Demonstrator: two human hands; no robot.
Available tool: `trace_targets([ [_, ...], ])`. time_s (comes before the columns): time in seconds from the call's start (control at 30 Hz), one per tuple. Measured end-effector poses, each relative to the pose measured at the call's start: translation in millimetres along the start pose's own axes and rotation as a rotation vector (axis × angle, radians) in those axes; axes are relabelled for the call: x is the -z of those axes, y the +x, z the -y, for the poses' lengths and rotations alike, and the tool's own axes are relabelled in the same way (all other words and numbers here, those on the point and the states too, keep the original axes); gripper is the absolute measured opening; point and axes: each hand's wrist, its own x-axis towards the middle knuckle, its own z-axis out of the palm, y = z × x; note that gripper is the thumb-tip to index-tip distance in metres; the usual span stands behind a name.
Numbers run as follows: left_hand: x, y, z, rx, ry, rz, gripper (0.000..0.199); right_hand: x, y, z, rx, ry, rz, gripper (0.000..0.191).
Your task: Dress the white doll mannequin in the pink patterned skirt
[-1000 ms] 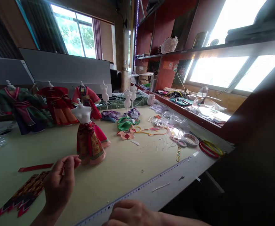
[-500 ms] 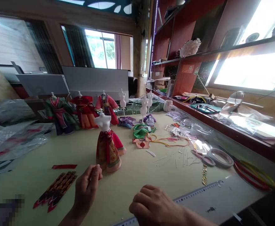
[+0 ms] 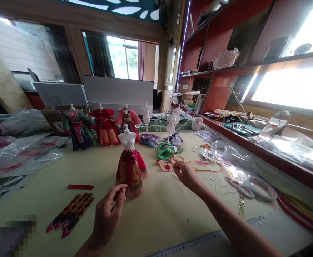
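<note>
A white miniature mannequin [image 3: 127, 139] wears a long red and gold skirt [image 3: 129, 173] and is bare above it. Just in front of the skirt's hem is my left hand [image 3: 108, 212], thumb and forefinger pinched together; anything between them is too small to make out. My right hand [image 3: 187, 175] reaches over the table with curled fingers at the edge of a peach doll top [image 3: 167, 165]. Its fingertips are partly hidden, so what they hold cannot be seen. Behind the top lies a green cloth piece [image 3: 165, 151].
Dressed mannequins [image 3: 77, 128] stand at the back left, bare ones [image 3: 172, 123] at the back centre. Scissors [image 3: 243, 189], a tape roll [image 3: 261, 188] and a gold trim strip [image 3: 241, 206] lie right. A ruler [image 3: 194, 244] is in front, a patterned cloth [image 3: 72, 212] left.
My right hand has moved forward from near the ruler to the peach top. My left hand stays by the skirt, its fingers a little less curled. The view has shifted slightly left.
</note>
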Motion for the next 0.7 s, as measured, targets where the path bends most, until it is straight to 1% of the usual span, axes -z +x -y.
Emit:
trace_targets([
  [0.07,-1.1,-0.5,-0.6,0.005,0.006,0.016,0.028,-7.2,5.3,0.1,0.003,-0.034,0.021,0.015],
  [0.17,-2.1,-1.0,-0.2,0.000,0.025,0.043,0.026,-20.7,12.8,8.3,0.026,-0.080,0.063,0.012],
  [0.3,-0.9,-1.4,0.0,-0.031,0.033,0.061,0.024,-38.3,24.7,15.7,0.015,-0.153,0.086,0.013],
  [0.37,-0.2,-1.0,-0.4,-0.045,0.030,0.066,0.022,-44.4,29.5,16.2,0.007,-0.183,0.091,0.013],
  [0.43,0.2,-0.4,-0.4,-0.056,0.027,0.062,0.021,-48.1,32.5,15.8,0.001,-0.206,0.092,0.018],
  [0.5,0.2,-0.2,0.8,-0.064,0.023,0.055,0.020,-49.5,33.6,15.6,-0.001,-0.220,0.092,0.022],
  [0.57,0.9,0.0,3.3,-0.065,0.017,0.039,0.019,-49.6,33.4,15.7,0.003,-0.230,0.093,0.023],
  [0.63,2.8,1.4,6.2,-0.064,0.021,-0.002,0.017,-49.2,32.6,16.3,0.009,-0.235,0.096,0.022],
  [0.7,6.2,6.5,7.4,-0.064,0.034,-0.072,0.017,-49.1,31.7,17.0,0.013,-0.239,0.100,0.022],
])
